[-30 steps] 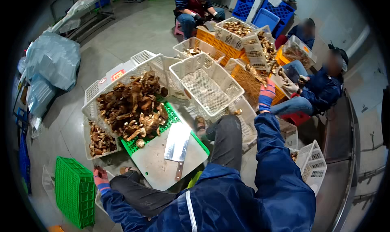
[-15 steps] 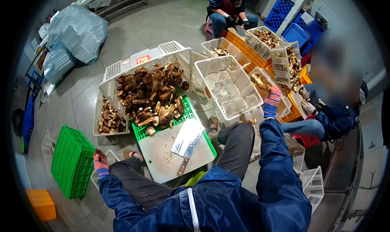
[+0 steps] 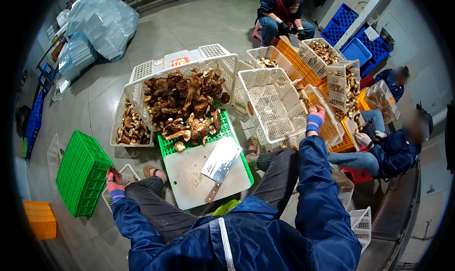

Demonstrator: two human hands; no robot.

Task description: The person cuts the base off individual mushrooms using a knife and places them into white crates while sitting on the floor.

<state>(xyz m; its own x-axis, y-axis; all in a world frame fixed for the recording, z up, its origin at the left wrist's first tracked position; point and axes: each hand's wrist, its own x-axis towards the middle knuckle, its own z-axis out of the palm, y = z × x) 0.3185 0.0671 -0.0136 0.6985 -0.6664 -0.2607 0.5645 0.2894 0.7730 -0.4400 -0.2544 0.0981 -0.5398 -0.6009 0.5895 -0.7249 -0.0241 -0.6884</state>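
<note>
My left hand (image 3: 114,180), in a striped, stained glove, hangs open beside the green crate (image 3: 84,174), fingers stretched out. To the right, my gloved right hand (image 3: 316,118) has its fingers curled at the near corner of a white basket (image 3: 272,102) and the rim of a mushroom basket behind it; whatever they grip is hidden. A cleaver (image 3: 221,161) with a wooden handle lies on the white cutting board (image 3: 182,183) before my knees. Beyond it, brown mushrooms (image 3: 185,100) spill from a tipped white basket (image 3: 230,76) onto a green crate base (image 3: 231,124).
Another white basket (image 3: 118,140) of mushrooms stands left of the pile. White and orange crates crowd the right side, where a person (image 3: 395,147) sits handling mushrooms. Another person (image 3: 284,15) sits at the back. Plastic-wrapped stacks (image 3: 102,24) stand far left; an orange crate (image 3: 40,219) sits lower left.
The view has shifted, so most things sit farther right. My right hand has come closer to the corner of the white basket. My left hand stays low beside the green crate.
</note>
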